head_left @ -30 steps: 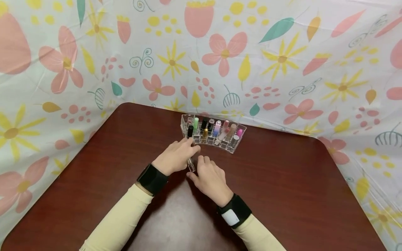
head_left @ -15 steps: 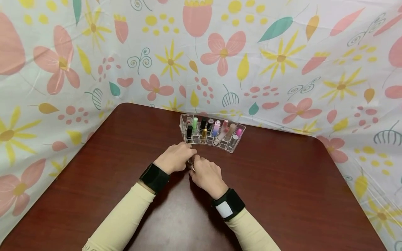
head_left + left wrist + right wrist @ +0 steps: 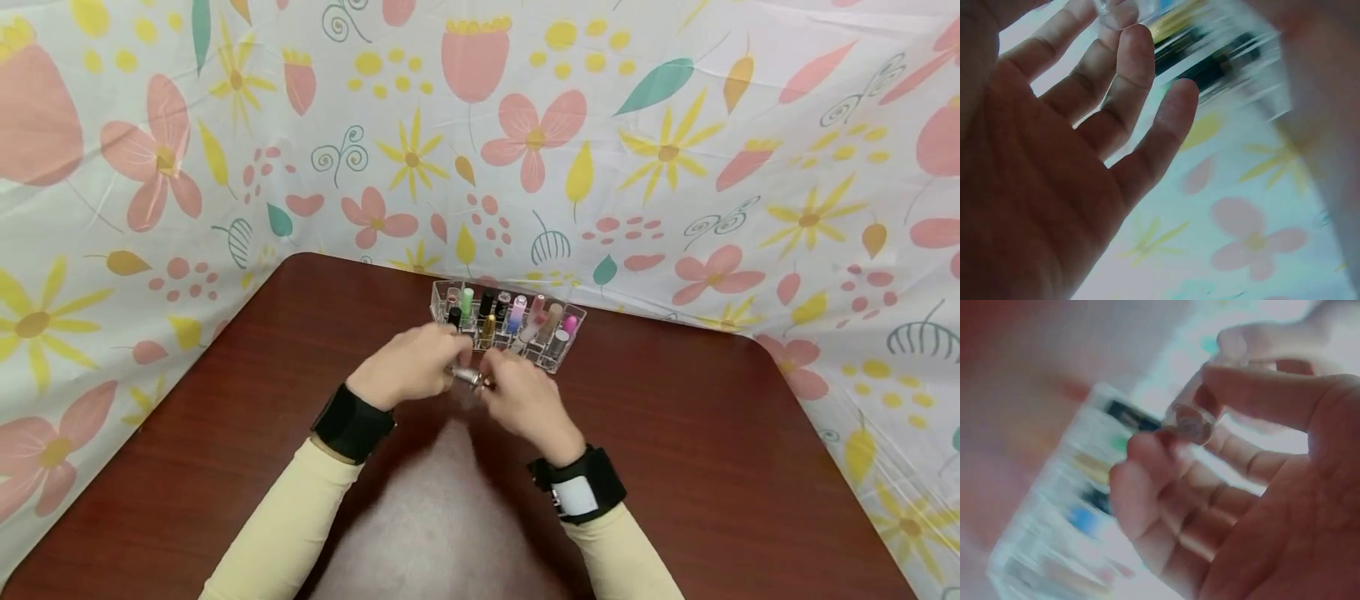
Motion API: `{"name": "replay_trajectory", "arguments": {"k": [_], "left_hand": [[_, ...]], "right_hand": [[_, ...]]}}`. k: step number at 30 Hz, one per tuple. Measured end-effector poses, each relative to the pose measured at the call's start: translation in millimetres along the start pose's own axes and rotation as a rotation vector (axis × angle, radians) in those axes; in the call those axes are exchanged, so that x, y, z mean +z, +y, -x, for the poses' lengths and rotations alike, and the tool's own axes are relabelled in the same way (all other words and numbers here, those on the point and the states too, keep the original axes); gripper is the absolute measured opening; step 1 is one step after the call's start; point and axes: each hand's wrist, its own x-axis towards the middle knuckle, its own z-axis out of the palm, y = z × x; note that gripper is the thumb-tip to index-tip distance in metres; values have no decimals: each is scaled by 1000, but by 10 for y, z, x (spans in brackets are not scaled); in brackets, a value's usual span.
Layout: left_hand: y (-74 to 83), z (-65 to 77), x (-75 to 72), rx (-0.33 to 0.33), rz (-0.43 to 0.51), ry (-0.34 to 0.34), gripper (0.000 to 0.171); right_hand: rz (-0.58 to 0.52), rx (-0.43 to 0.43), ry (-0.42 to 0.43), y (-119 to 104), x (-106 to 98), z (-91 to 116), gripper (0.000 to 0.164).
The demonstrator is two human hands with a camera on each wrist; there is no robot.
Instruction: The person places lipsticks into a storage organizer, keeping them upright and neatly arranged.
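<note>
In the head view my left hand (image 3: 412, 365) and right hand (image 3: 528, 400) meet just in front of the clear organizer. Between them is a small lipstick tube (image 3: 467, 377), silver in the middle, lying roughly sideways. Left fingertips pinch its left end, and right thumb and fingers grip the other. One clear, rounded end of the tube (image 3: 1191, 424) shows between the right fingertips in the right wrist view. The left wrist view catches a clear part of the tube (image 3: 1125, 12) at its top edge, by the left fingers (image 3: 1136, 56). Much of the tube is covered by fingers.
The clear stepped organizer (image 3: 551, 360) stands near the table's back edge, holding several lipsticks and gloss tubes, among them a gold tube (image 3: 488, 331) and a green one (image 3: 467, 302). A flowered curtain (image 3: 667, 208) hangs behind the brown table (image 3: 675, 467).
The right hand has closed in from beside the tube and now grips its end. The tube has turned from pointing toward me to lying sideways between both hands.
</note>
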Motion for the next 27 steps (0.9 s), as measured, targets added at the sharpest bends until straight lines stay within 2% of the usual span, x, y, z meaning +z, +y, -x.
{"name": "replay_trajectory", "arguments": {"k": [3, 6, 9, 13, 16, 23, 27], "left_hand": [[104, 30, -294, 26, 32, 147, 18], [230, 62, -508, 44, 98, 271, 19], [349, 83, -648, 67, 162, 384, 21], [452, 98, -746, 110, 197, 501, 23], [477, 91, -747, 120, 190, 515, 22], [474, 47, -682, 105, 103, 446, 23], [497, 35, -670, 121, 78, 458, 24]], "right_hand": [[-103, -92, 119, 12, -353, 11, 21], [-206, -188, 257, 29, -637, 67, 22], [-324, -246, 353, 30, -823, 138, 26], [-454, -295, 420, 20, -922, 181, 30], [-465, -310, 446, 42, -921, 189, 32], [-410, -306, 439, 121, -907, 177, 32], [-395, -308, 433, 145, -914, 191, 30]]}}
